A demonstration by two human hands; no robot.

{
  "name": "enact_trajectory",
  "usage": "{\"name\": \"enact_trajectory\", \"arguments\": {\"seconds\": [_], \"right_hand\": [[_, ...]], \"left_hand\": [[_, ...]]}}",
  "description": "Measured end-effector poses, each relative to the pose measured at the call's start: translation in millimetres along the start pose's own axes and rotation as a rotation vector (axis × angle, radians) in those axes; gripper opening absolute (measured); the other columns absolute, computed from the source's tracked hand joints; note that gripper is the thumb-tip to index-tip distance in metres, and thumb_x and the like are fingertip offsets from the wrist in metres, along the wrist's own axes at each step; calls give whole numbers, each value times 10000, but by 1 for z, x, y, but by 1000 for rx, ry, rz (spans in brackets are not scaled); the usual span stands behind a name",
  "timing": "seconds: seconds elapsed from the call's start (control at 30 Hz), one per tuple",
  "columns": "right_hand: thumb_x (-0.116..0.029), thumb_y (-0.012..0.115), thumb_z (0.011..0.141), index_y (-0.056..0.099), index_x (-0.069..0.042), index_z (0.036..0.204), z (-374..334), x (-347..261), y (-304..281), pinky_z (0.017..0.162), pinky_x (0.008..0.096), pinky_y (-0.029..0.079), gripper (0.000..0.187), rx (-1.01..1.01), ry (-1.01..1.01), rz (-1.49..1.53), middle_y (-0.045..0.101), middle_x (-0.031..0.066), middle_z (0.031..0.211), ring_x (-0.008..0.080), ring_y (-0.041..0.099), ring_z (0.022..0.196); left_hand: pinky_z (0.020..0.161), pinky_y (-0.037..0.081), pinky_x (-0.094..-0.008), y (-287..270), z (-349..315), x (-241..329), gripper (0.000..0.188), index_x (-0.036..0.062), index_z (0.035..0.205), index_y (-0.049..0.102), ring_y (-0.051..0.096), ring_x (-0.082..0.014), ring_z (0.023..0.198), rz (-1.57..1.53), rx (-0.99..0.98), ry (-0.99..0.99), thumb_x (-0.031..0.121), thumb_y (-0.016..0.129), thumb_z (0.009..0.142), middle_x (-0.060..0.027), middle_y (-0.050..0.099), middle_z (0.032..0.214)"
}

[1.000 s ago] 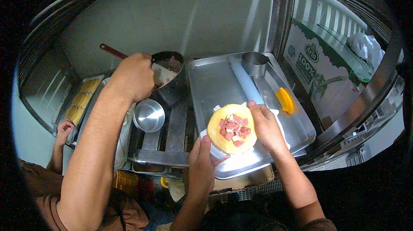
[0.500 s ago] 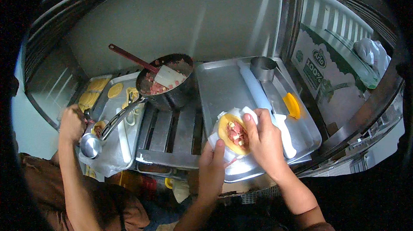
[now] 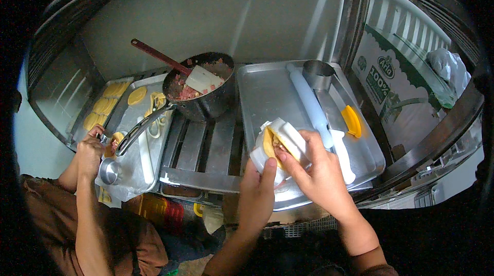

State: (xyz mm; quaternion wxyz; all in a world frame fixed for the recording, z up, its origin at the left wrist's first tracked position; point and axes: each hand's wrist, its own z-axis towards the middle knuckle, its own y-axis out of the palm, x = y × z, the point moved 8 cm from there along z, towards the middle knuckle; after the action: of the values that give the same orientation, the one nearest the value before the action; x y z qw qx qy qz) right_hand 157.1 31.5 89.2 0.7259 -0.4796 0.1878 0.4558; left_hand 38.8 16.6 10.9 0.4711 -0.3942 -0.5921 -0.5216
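Observation:
Over the front of the right metal tray, both my hands hold a white dumpling press point(image 3: 291, 136), hinged partway closed. A yellow dough round point(image 3: 268, 143) lies inside, bent around a chunky pinkish filling. My left hand point(image 3: 259, 186) grips the press from the left and below, thumb on its near edge. My right hand point(image 3: 321, 181) clasps the other half, with its thumb reaching into the fold at the filling. Part of the filling is hidden by that thumb.
A dark pot point(image 3: 200, 109) of filling holds a spatula point(image 3: 206, 80). The right tray point(image 3: 257, 85) carries a pale rolling pin point(image 3: 307, 98), a metal cup point(image 3: 318, 75) and a yellow scraper point(image 3: 352, 121). At left, a co-worker's hands point(image 3: 91, 148) work beside dough rounds point(image 3: 137, 95).
The press was lying flatter with the dough open; now its halves are folded toward each other. My right thumb has moved into the fold. The co-worker's second hand has come into view.

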Motion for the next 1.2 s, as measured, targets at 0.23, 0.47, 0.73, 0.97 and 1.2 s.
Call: {"name": "enact_trajectory", "arguments": {"seconds": [0.23,0.47,0.73,0.97,1.2], "right_hand": [[-241,638,818,466,-12,1045,-1,1,-3,550,405,497,365,74,-65,-71,616,221,726,359,632,661],[-213,662,800,462,-9,1055,2,9,-4,571,336,489,384,15,75,-55,626,198,764,299,644,667],[-277,650,803,475,-4,1014,-6,12,-8,518,382,474,387,136,51,-169,606,192,713,324,614,585],[-208,695,780,485,4,961,-6,17,-12,603,278,473,349,93,202,25,629,147,783,169,615,685],[-275,677,786,522,-23,932,-14,20,-20,501,356,474,330,199,97,-70,603,159,653,301,611,551]], "left_hand": [[805,512,-318,1,-3,-3,449,13,1239,390,539,-190,1014,-35,9,-43,285,501,899,-115,505,1149],[821,514,-329,10,-4,-8,433,1,1233,386,541,-204,1024,-70,-30,-22,273,483,910,-134,500,1156],[802,471,-270,21,-19,0,403,-11,1232,370,531,-147,962,-104,-17,4,248,452,935,-107,508,1090],[823,452,-260,25,-22,0,390,-15,1229,366,526,-154,997,-162,-28,20,226,453,935,-117,511,1104],[823,448,-270,31,-27,-1,377,-19,1229,366,525,-148,992,-171,-49,-25,210,444,939,-120,511,1115]]}}
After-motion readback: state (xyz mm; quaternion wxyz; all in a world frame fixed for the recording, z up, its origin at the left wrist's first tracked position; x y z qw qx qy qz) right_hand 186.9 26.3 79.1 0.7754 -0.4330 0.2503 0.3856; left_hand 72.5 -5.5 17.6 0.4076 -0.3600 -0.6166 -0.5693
